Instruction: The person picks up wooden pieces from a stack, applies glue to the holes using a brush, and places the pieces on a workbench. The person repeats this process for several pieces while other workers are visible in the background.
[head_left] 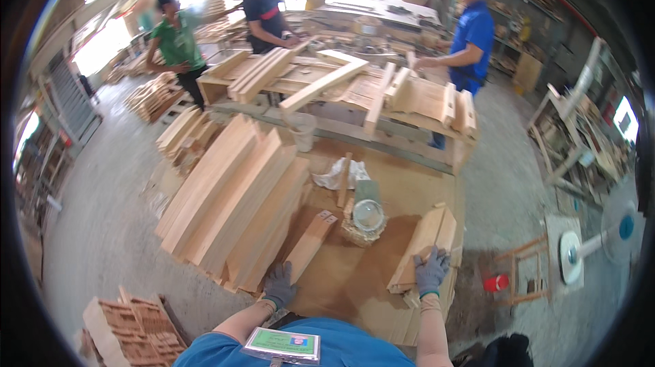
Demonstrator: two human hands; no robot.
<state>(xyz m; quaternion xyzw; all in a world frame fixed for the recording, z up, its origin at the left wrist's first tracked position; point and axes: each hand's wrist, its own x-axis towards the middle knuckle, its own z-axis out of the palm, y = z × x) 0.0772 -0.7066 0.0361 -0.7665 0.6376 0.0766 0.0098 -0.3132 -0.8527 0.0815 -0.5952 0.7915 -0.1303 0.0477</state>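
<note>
My left hand (279,286), in a grey glove, closes on the near end of a short wooden piece (312,241). The far end of that piece has two holes and lies on the tan tabletop (341,282). To its left stands a large stack of curved wooden boards (228,193). My right hand (432,271), also gloved, rests with fingers spread on the near end of several flat wooden boards (417,247) at the table's right side. Between the hands and farther back sits a round clear container (368,215) on a rough-edged base.
A white crumpled bag (336,176) and a thin stick (344,179) lie behind the container. Across stands a workbench (321,84) with wooden beams; several people are around it. At the right are a red container (496,283), a wooden frame (529,273) and a fan (622,226).
</note>
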